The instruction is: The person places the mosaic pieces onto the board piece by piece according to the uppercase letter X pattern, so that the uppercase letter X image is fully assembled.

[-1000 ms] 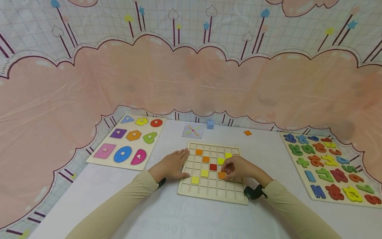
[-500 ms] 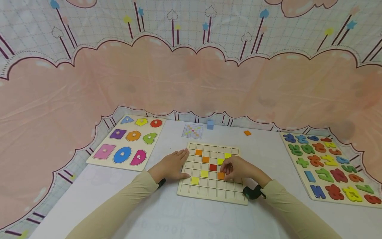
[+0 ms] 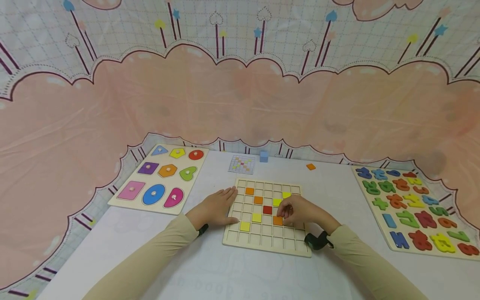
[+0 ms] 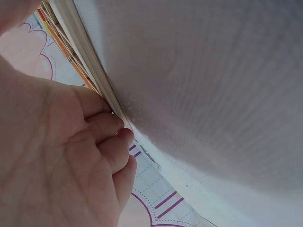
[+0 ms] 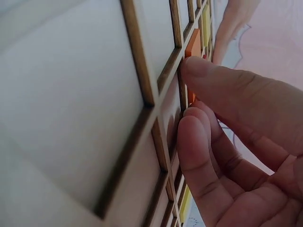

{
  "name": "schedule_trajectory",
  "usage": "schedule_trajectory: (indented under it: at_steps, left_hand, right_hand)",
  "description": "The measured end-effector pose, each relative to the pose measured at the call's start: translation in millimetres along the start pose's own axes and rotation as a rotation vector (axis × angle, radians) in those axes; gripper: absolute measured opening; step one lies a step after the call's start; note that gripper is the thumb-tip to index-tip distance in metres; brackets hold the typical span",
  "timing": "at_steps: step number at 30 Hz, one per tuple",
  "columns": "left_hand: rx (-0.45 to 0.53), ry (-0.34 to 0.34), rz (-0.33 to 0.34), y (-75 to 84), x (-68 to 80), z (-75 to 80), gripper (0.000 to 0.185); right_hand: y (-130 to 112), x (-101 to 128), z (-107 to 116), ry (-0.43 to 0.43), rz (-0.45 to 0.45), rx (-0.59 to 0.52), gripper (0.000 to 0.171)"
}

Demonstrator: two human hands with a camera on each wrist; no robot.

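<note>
The right hand (image 3: 300, 211) sits over the wooden grid board (image 3: 267, 241) with its fingers (image 5: 208, 156) curled and its fingertips pinching the edge of an orange square tile (image 3: 278, 220), which lies in a cell of the lower middle rows, just below and to the right of the red tile (image 3: 268, 209). Against the two earlier pictures almost nothing has shifted: the hand has drawn in only a trifle and the tile lies in the same cell, so the piece looks to be seated, or in the last of its seating, with the grip not yet let go. The left hand (image 3: 215, 207) lies flat with its fingers straight, resting on the worktop (image 3: 210, 266) and against the board's left edge, holding it steady, as it did a second ago. Other orange and yellow tiles form diagonal lines across the grid. Beyond the board lie a small pattern card (image 3: 242, 163), a blue cube (image 3: 264, 156) and a loose orange tile (image 3: 311, 166); a shape puzzle (image 3: 161, 178) sits to the left and a number puzzle (image 3: 414, 205) to the right
</note>
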State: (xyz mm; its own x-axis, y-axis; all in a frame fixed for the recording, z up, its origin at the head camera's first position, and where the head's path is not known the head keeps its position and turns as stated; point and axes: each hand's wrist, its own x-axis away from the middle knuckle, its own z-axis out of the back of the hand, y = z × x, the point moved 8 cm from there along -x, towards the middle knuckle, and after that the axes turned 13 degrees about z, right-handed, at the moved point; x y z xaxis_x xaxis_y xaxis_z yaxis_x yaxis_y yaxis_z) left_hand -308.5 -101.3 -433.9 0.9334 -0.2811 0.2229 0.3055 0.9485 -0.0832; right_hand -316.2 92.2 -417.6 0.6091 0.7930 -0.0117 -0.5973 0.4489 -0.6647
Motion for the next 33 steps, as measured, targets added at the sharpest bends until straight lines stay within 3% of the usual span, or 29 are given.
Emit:
schedule_trajectory:
  at_steps: [16, 24, 33]
  left_hand:
    - [0.007, -0.011, 0.0, 0.2, 0.9, 0.9, 0.091]
    - [0.002, -0.017, -0.005, 0.9, 1.6, 2.2, 0.091]
    - [0.015, -0.003, -0.021, 0.9, 1.9, 3.3, 0.09]
  right_hand:
    - [4, 7, 17, -0.037, 0.017, -0.095, 0.026]
    - [20, 16, 55, 0.069, 0.009, -0.151, 0.033]
    - [43, 29, 106, 0.251, -0.038, -0.187, 0.038]
